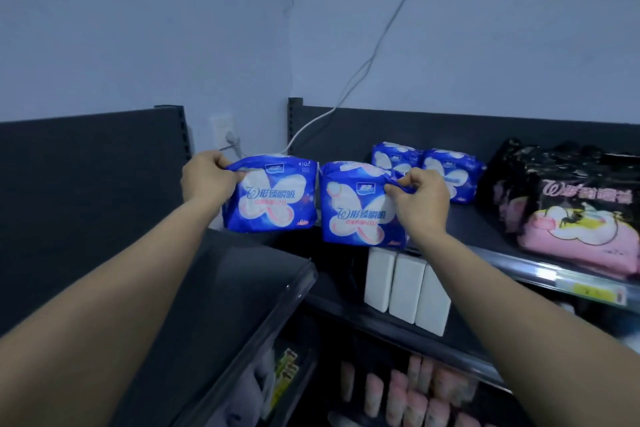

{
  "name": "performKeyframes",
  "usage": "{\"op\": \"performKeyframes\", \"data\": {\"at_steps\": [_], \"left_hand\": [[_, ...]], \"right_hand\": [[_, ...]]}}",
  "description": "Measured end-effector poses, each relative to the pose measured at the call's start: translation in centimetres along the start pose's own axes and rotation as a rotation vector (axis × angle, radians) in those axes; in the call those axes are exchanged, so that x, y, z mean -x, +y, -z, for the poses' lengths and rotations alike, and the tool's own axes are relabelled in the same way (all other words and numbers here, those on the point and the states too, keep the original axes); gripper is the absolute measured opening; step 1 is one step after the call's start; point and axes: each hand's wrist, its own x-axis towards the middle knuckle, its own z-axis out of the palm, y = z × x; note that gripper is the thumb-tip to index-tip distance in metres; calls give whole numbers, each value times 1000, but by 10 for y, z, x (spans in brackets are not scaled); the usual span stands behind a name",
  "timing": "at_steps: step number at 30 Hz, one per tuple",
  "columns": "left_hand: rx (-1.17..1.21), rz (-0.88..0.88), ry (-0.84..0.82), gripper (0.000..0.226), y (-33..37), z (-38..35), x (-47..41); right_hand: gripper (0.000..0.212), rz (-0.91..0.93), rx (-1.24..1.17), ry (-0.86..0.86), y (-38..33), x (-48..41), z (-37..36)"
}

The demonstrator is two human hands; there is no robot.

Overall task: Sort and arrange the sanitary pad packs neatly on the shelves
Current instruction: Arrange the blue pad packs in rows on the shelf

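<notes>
I hold two blue sanitary pad packs side by side in the corner between two dark shelf units. My left hand (209, 177) pinches the top left corner of the left blue pack (272, 196). My right hand (417, 196) pinches the top right corner of the right blue pack (358, 211), which hangs at the front edge of the top shelf (485, 229). Two more blue packs (446, 177) stand behind my right hand on that shelf. A black and pink pack (571, 211) lies further right on the same shelf.
A white cable (363, 69) runs from a wall socket (230, 139) up the wall. White packs (407, 288) stand on the shelf below, pink packs (412, 395) lower still. The dark left shelf unit (221, 288) juts forward under my left arm.
</notes>
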Motion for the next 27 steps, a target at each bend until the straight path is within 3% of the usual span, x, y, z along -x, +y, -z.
{"op": "performKeyframes", "data": {"at_steps": [15, 27], "left_hand": [[27, -45, -93, 25, 5, -187, -107], [-23, -44, -182, 34, -9, -291, -178]], "right_hand": [[22, -14, 55, 36, 101, -125, -42], [26, -10, 118, 16, 160, -188, -84]]}}
